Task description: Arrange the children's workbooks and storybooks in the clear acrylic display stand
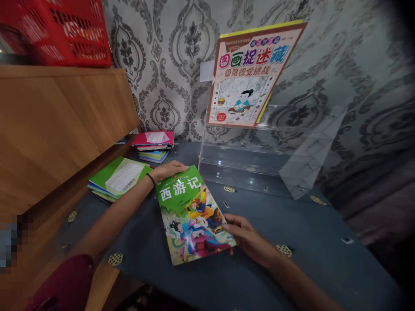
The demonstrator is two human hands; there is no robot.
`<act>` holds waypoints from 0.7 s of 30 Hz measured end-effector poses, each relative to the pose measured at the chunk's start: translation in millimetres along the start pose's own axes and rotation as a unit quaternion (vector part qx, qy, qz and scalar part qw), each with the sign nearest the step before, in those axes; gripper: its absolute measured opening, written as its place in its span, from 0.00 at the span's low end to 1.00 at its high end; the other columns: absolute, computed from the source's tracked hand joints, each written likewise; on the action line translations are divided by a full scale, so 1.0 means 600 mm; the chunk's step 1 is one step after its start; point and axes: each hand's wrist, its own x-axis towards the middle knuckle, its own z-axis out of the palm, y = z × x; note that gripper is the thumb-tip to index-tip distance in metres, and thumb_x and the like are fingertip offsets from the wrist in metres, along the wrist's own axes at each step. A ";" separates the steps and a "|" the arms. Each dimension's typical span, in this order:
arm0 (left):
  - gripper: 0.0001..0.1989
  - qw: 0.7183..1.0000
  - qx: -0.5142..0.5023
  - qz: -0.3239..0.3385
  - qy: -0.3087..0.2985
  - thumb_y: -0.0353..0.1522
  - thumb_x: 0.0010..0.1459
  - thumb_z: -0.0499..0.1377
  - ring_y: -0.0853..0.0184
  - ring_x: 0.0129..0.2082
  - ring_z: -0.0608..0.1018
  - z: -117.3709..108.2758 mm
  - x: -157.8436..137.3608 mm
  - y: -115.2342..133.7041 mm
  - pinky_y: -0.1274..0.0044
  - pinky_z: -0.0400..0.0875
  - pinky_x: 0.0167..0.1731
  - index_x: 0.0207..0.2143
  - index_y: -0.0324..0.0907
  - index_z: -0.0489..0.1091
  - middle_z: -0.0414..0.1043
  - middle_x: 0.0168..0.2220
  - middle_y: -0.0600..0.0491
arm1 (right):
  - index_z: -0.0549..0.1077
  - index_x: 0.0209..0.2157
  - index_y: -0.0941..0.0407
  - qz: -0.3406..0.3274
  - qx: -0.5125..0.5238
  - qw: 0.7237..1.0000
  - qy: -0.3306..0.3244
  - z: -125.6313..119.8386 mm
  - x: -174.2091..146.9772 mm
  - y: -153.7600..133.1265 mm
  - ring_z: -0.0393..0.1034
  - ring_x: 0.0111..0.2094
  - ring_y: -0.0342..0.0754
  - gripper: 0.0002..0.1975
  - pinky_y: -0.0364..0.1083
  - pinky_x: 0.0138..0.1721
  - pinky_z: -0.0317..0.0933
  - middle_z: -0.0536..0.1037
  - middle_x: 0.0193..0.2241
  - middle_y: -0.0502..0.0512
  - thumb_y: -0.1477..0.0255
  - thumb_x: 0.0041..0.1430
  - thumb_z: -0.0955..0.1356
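Observation:
A green picture book with white Chinese characters and colourful cartoon figures on its cover is held between both hands, tilted above the dark table. My left hand, with a dark band at the wrist, grips its top edge. At the lower right edge, my right hand closes on the book, thumb on the cover and fingers underneath. Behind it stands a clear acrylic rack with tiered shelves. On its top tier, an orange-bordered book leans upright, a yellow edge showing behind it.
To the left lie a stack of green-topped books and, farther back, a pink-topped stack. A wooden cabinet bounds the left side, carrying a red plastic basket. Patterned wallpaper covers the wall behind the dark table.

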 end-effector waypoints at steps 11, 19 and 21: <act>0.12 0.967 0.166 0.158 0.110 0.32 0.64 0.50 0.61 0.46 0.75 0.085 -0.015 -0.075 0.69 0.66 0.51 0.40 0.42 0.73 0.75 0.42 0.48 | 0.64 0.22 0.54 0.027 -0.423 0.901 0.092 -0.022 -0.045 0.008 0.65 0.16 0.42 0.26 0.41 0.19 0.58 0.71 0.16 0.49 0.49 0.63 0.61; 0.15 0.965 0.070 0.130 0.215 0.26 0.62 0.47 0.63 0.47 0.79 0.078 -0.061 -0.155 0.69 0.72 0.51 0.48 0.40 0.68 0.78 0.45 0.47 | 0.66 0.61 0.63 -0.279 -0.638 0.714 -0.074 0.087 0.120 0.009 0.59 0.65 0.55 0.22 0.56 0.65 0.56 0.67 0.63 0.67 0.70 0.68 0.62; 0.17 0.963 0.088 0.137 0.213 0.25 0.61 0.47 0.63 0.49 0.79 0.085 -0.060 -0.156 0.68 0.71 0.54 0.50 0.40 0.67 0.78 0.47 0.47 | 0.63 0.63 0.68 -0.275 -0.676 0.681 -0.064 0.087 0.167 0.013 0.55 0.67 0.58 0.26 0.59 0.67 0.52 0.65 0.64 0.72 0.69 0.68 0.63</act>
